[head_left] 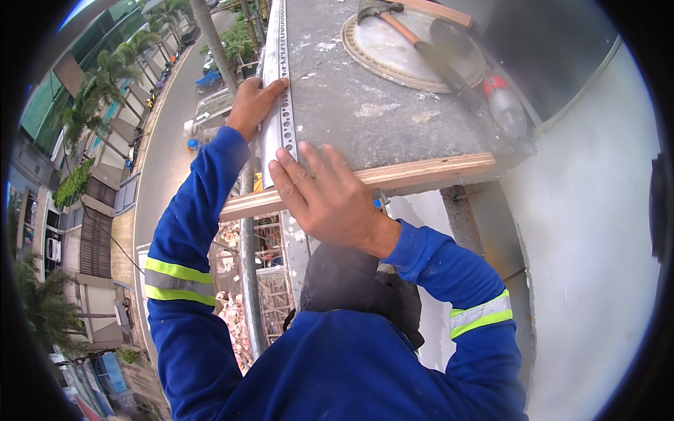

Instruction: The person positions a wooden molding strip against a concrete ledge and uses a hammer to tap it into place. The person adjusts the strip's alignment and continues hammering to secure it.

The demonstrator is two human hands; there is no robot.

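A long white corner bead [286, 126], with rows of round holes, lies along the left edge of a grey concrete ledge [337, 116]. My left hand [253, 105] is closed over the bead's outer side, its thumb pressing on the perforated face. Nearer to me, my right hand [333, 200] rests flat with fingers stretched out. Its fingertips touch the bead's near end and the ledge, while the palm is over a plywood strip [435, 168] fixed across the ledge's front. The palm covers part of that strip.
A hammer [397, 28] lies on a round white lid [372, 42] farther back. Beside it is a clear plastic bottle [504, 109] with a red label. A pale wall [583, 189] rises at right. Scaffold pipes [249, 281] stand at left, above a street [168, 154] far below.
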